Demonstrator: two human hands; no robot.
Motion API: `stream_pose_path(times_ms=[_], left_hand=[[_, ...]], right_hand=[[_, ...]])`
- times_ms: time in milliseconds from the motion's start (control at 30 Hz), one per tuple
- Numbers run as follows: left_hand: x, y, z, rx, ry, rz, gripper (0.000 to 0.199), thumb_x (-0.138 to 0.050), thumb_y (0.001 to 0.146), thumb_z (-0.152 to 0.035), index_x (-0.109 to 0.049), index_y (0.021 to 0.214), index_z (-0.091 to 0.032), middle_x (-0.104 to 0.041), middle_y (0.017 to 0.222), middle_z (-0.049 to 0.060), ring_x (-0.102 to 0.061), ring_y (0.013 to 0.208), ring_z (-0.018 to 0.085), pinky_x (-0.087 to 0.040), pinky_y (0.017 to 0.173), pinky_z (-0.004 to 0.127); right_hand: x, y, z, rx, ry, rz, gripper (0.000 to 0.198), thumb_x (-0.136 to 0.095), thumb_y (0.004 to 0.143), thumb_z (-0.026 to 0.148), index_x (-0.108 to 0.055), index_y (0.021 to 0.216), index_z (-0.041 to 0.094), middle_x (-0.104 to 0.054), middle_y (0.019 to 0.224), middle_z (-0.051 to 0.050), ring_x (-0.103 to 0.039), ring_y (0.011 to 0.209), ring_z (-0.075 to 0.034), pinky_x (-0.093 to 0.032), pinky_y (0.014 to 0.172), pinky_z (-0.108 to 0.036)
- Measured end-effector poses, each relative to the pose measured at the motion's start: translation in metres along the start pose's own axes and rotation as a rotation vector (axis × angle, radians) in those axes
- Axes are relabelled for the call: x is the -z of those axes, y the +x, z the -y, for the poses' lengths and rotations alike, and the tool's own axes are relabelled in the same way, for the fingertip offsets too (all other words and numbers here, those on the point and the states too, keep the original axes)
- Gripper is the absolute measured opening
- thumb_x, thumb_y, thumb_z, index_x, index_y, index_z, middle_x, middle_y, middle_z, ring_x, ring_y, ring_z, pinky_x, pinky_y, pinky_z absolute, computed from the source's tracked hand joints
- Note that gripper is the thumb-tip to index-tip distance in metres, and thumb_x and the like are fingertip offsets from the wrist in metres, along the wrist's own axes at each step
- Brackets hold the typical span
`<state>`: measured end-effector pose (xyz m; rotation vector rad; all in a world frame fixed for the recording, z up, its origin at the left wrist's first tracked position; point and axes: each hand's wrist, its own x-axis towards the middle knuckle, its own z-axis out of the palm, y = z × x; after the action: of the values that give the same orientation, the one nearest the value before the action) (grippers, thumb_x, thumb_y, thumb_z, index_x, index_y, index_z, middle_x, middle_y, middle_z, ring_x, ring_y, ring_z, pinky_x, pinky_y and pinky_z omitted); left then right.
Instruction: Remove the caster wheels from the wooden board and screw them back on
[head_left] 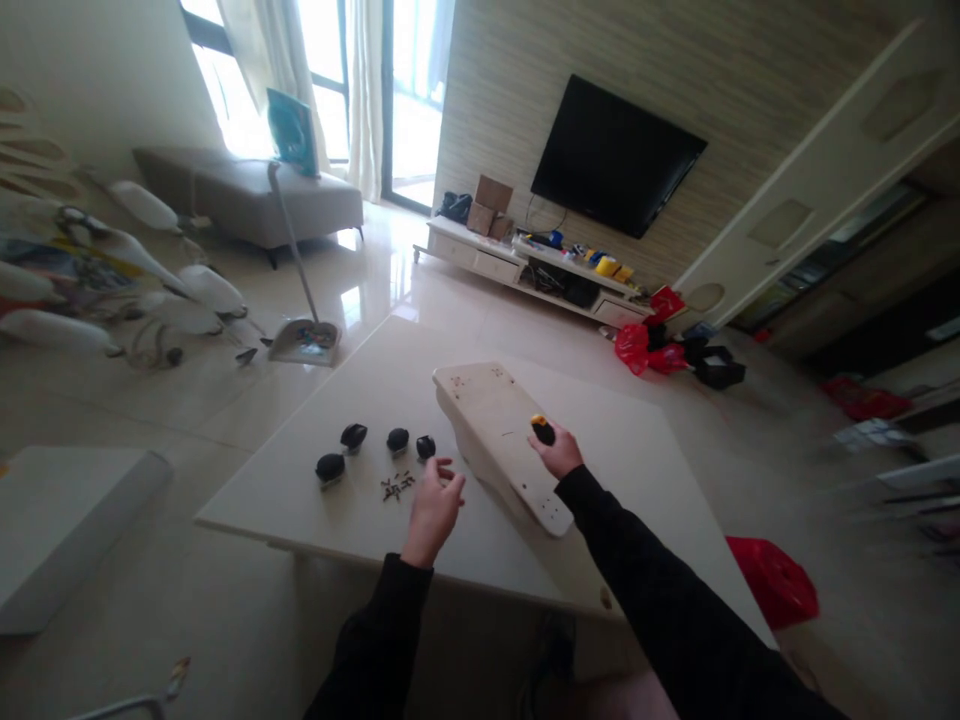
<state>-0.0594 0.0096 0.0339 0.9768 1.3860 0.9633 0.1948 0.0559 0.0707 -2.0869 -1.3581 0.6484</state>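
Note:
My right hand [559, 455] is wrapped round a yellow-and-black screwdriver [541, 430], whose tip I cannot clearly make out. It is held over a cream-white board-like piece [491, 410] with groups of small holes near its corners, resting on the table. My left hand [436, 505] hovers with fingers apart, nothing visible in them, just right of a pile of small screws [396, 487]. Past its fingertips stands a black caster wheel [426, 447]. Further left are more black casters, one in the middle [397, 441], one behind [353, 437] and one nearer me [330, 468].
The white table [300, 520] has a front edge close to me. A red bag [772, 580] lies beyond its right side. On the floor are a dustpan [304, 342] at the far left and a white box [75, 520]. A TV stand [480, 262] lines the back wall.

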Motion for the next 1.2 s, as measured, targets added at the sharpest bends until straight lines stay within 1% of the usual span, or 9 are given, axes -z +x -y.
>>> stream_pose_path(times_ms=[133,233,300,533,733,833,967,1067,1200], left_hand=[[-0.056,-0.024,0.025,0.183,0.175,0.342,0.074,-0.072,0.094,-0.042,-0.045,0.154,-0.007,-0.077,0.109,0.018,-0.074,0.065,0.021,-0.052,0.063,0.030],[-0.086,-0.036,0.040,0.170,0.156,0.369,0.115,-0.083,0.086,-0.051,-0.020,0.172,-0.007,-0.075,0.129,0.028,-0.080,0.094,0.028,-0.057,0.081,0.033],[-0.098,-0.038,0.045,0.154,0.135,0.360,0.125,-0.085,0.084,-0.052,-0.012,0.175,-0.008,-0.073,0.136,0.028,-0.078,0.107,0.031,-0.057,0.090,0.035],[-0.118,-0.036,0.046,0.074,0.234,0.313,0.120,-0.082,0.082,-0.033,-0.011,0.174,0.001,-0.082,0.106,0.016,-0.077,0.106,0.031,-0.058,0.096,0.038],[-0.123,-0.037,0.048,0.004,0.234,0.253,0.127,-0.084,0.078,-0.042,-0.013,0.172,0.006,-0.074,0.084,0.006,-0.073,0.086,0.029,-0.059,0.081,0.037],[-0.122,-0.025,0.046,-0.006,0.208,0.236,0.126,-0.087,0.075,-0.039,-0.018,0.173,0.000,-0.068,0.079,0.002,-0.069,0.081,0.027,-0.057,0.078,0.036],[-0.114,0.003,0.038,0.065,0.149,0.278,0.119,-0.090,0.070,-0.032,-0.033,0.171,-0.008,-0.063,0.078,-0.001,-0.067,0.079,0.023,-0.055,0.079,0.033],[-0.100,0.020,0.034,0.158,0.144,0.239,0.104,-0.086,0.076,-0.037,-0.040,0.165,-0.009,-0.066,0.095,0.006,-0.068,0.085,0.024,-0.055,0.081,0.034],[-0.078,0.032,0.042,0.160,0.191,-0.005,0.093,-0.078,0.082,-0.038,-0.035,0.159,-0.008,-0.055,0.143,0.026,-0.061,0.130,0.035,-0.052,0.107,0.044]], right_hand=[[0.066,0.019,-0.073,-0.239,0.020,-0.084,0.036,-0.070,0.101,0.043,-0.068,0.127,0.018,-0.071,0.129,-0.009,-0.071,0.113,-0.022,-0.064,0.099,-0.044],[0.081,0.019,-0.118,-0.375,0.090,-0.126,0.036,-0.068,0.102,0.044,-0.067,0.130,0.021,-0.070,0.134,-0.010,-0.070,0.117,-0.022,-0.064,0.099,-0.044],[0.080,0.019,-0.141,-0.443,0.149,-0.133,0.037,-0.069,0.102,0.043,-0.067,0.131,0.020,-0.070,0.134,-0.009,-0.071,0.116,-0.022,-0.064,0.099,-0.044],[0.064,0.033,-0.185,-0.618,0.266,-0.012,0.040,-0.070,0.101,0.043,-0.066,0.132,0.018,-0.070,0.132,-0.009,-0.071,0.114,-0.022,-0.064,0.098,-0.045],[0.066,0.021,-0.205,-0.674,0.274,-0.001,0.038,-0.068,0.102,0.045,-0.066,0.127,0.017,-0.072,0.120,-0.007,-0.072,0.100,-0.018,-0.065,0.086,-0.037],[0.076,-0.005,-0.216,-0.706,0.262,-0.012,0.035,-0.067,0.103,0.047,-0.067,0.118,0.016,-0.072,0.101,-0.002,-0.068,0.079,-0.011,-0.062,0.070,-0.027],[0.085,-0.047,-0.230,-0.764,0.259,0.006,0.032,-0.067,0.102,0.046,-0.064,0.090,0.017,-0.052,0.058,0.011,-0.042,0.041,-0.006,-0.039,0.042,-0.019],[0.071,-0.075,-0.233,-0.753,0.296,0.053,0.030,-0.078,0.084,0.046,-0.060,0.076,0.024,-0.037,0.038,0.012,-0.036,0.028,-0.012,-0.029,0.032,-0.024],[0.020,-0.114,-0.223,-0.691,0.363,0.170,0.031,-0.083,0.067,0.045,-0.065,0.074,0.021,-0.036,0.032,0.009,-0.036,0.027,-0.013,-0.027,0.033,-0.024]])
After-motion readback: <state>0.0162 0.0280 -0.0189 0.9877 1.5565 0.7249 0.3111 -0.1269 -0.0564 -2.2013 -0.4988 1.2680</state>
